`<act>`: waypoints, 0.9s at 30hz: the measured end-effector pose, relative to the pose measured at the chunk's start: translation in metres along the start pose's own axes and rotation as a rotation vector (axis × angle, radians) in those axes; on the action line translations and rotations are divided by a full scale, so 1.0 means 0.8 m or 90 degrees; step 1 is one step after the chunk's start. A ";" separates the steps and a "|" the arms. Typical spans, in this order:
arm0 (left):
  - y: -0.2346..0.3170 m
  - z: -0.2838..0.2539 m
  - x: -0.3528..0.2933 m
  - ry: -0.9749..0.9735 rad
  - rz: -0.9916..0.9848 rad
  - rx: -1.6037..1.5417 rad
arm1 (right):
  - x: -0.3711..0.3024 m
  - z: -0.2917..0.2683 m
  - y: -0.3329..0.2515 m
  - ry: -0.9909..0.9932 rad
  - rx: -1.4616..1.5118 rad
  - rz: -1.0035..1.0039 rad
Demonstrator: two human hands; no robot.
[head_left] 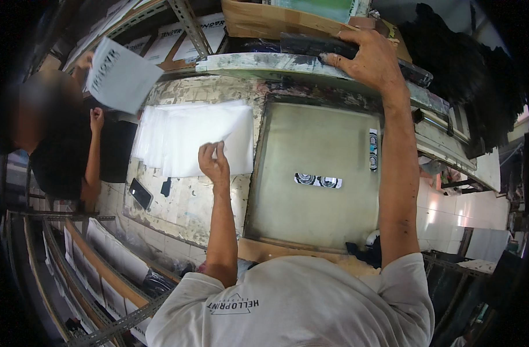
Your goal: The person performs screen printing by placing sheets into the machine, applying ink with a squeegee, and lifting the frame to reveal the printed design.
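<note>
A stack of thin white, slightly see-through sheets (178,136) lies left of centre on the worn, paint-spotted table. At its right part, my left hand (214,162) pinches the edge of the top sheet, which is lifted into a fold. My right hand (371,61) reaches to the far side and grips a long, dark, ink-stained squeegee (302,44), its fingers partly hidden. The squeegee lies along a pale, stained beam (247,65). Between my arms is a greenish flat printing bed (316,139) bearing two patterned black-and-white strips, one lying crosswise (317,180), the other lengthwise (373,150).
A phone (141,194) and a small dark object (166,186) rest on the table's left part. At the far left, another person holds up a printed white sheet (123,78). A metal rack (97,272) with boards stands at near left. Black cloth (449,75) hangs at far right.
</note>
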State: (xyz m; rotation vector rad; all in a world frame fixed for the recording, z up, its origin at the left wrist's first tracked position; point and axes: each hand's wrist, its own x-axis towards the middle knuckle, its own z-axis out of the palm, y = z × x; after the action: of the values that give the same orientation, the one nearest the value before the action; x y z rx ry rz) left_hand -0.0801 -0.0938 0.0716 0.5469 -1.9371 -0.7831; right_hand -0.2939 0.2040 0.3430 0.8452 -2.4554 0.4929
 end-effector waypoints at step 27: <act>0.171 0.231 -0.201 -0.680 0.311 0.054 | 0.009 -0.033 -0.017 -0.025 0.043 -0.015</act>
State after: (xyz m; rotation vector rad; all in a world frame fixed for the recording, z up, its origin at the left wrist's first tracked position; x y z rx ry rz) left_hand -0.1785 0.1614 0.0080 -0.4208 -2.9071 -0.7211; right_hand -0.2815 0.2033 0.3707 0.9195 -2.4738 0.5582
